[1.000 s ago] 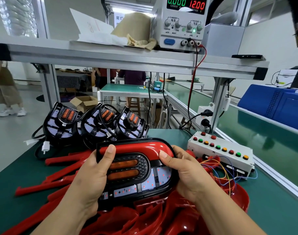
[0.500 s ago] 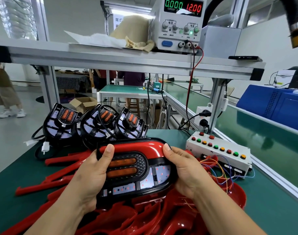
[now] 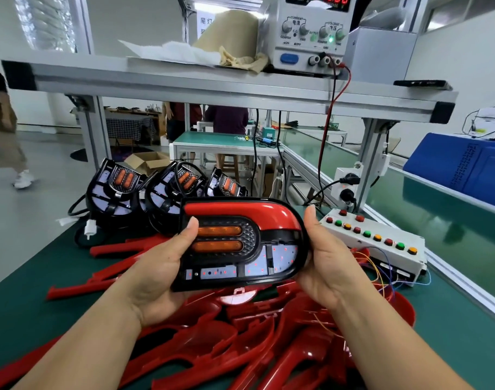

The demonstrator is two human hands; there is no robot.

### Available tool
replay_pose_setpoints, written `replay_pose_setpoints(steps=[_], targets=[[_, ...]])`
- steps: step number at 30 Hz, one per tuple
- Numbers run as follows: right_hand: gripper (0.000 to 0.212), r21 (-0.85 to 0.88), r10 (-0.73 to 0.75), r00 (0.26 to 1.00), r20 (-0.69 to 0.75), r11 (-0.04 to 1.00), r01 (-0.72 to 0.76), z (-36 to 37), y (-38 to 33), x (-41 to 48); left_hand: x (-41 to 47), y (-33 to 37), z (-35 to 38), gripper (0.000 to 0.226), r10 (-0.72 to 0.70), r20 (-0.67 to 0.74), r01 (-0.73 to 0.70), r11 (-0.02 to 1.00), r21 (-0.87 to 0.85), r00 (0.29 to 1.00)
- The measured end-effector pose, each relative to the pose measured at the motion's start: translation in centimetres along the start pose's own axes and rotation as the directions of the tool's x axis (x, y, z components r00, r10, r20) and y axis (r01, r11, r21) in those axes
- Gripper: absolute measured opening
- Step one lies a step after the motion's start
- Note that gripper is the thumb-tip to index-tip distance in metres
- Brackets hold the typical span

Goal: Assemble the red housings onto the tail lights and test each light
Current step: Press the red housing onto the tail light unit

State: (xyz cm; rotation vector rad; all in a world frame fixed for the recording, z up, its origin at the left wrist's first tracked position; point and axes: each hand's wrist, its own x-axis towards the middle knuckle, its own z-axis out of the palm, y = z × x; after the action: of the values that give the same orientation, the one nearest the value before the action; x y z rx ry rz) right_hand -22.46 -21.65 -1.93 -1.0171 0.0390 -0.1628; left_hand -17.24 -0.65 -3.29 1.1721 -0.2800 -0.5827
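Tail light (image 3: 240, 243) sits clamped at both ends by left hand (image 3: 156, 277) and right hand (image 3: 328, 266), above loose housings (image 3: 212, 347) on the worktop (image 3: 29, 291). Hold it square, check the seam all round, then cycle the button box (image 3: 373, 243). Top is capped by red housing (image 3: 240, 211); bars amber, small red LEDs look lit.

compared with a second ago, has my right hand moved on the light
Yes. The right hand has shifted right, toward the white button box: its thumb has left the face of the tail light and now stands at its right end.
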Motion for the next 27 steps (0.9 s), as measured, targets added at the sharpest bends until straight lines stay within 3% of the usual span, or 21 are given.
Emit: replay_pose_setpoints(steps=[4,6,7,8,9,11,13,14,16,20,24,27], targets=[[0.052,-0.028,-0.045,0.999,-0.021,0.999,0.044,-0.3,-0.1,0.0,0.1,0.2,-0.2,0.048,0.096,-0.093,-0.108,0.984,-0.144,0.991],[0.035,-0.333,-0.155,0.980,-0.128,0.937,0.105,-1.0,-0.5,0.0,0.3,0.5,-0.8,0.048,0.138,-0.189,-0.177,0.962,-0.207,0.972],[0.026,-0.532,-0.243,0.962,-0.126,0.835,0.141,-1.3,-0.9,-0.3,0.4,0.7,-1.1,0.051,0.158,-0.232,-0.210,0.952,-0.222,0.960],[0.019,-0.688,-0.283,0.959,-0.028,0.702,0.187,-1.3,-1.3,-0.7,0.5,0.9,-1.4,0.055,0.176,-0.266,-0.239,0.944,-0.227,0.948],[0.017,-0.774,-0.225,0.962,0.153,0.578,0.259,-1.1,-1.7,-1.2,0.6,0.9,-1.7,0.059,0.189,-0.294,-0.262,0.936,-0.233,0.937],[0.010,-0.836,0.127,0.876,0.465,0.388,0.388,-0.1,-1.9,-2.4,0.7,0.8,-1.9,0.060,0.191,-0.333,-0.286,0.922,-0.263,0.923],[0.013,-0.850,0.434,0.737,0.518,0.158,0.503,0.6,-1.0,-3.1,0.8,0.6,-2.1,0.058,0.182,-0.365,-0.295,0.913,-0.283,0.913],[0.020,-0.831,0.496,0.714,0.494,0.028,0.555,0.7,-0.4,-3.2,0.9,0.4,-2.3,0.059,0.173,-0.376,-0.292,0.912,-0.288,0.910],[0.025,-0.807,0.511,0.745,0.429,-0.152,0.570,0.8,0.6,-3.2,1.0,0.3,-2.5,0.064,0.161,-0.384,-0.285,0.912,-0.295,0.909],[0.013,-0.826,0.472,0.776,0.418,-0.157,0.541,1.0,0.7,-3.3,1.0,0.2,-2.6,0.066,0.159,-0.373,-0.287,0.904,-0.318,0.914],[0.009,-0.825,0.268,0.794,0.546,0.008,0.565,2.3,1.7,-3.3,1.0,0.3,-2.7,0.069,0.156,-0.367,-0.280,0.907,-0.314,0.917],[0.019,-0.769,0.250,0.765,0.594,-0.104,0.631,3.6,3.9,-3.5,1.0,0.3,-2.7,0.069,0.151,-0.361,-0.273,0.908,-0.317,0.920]])
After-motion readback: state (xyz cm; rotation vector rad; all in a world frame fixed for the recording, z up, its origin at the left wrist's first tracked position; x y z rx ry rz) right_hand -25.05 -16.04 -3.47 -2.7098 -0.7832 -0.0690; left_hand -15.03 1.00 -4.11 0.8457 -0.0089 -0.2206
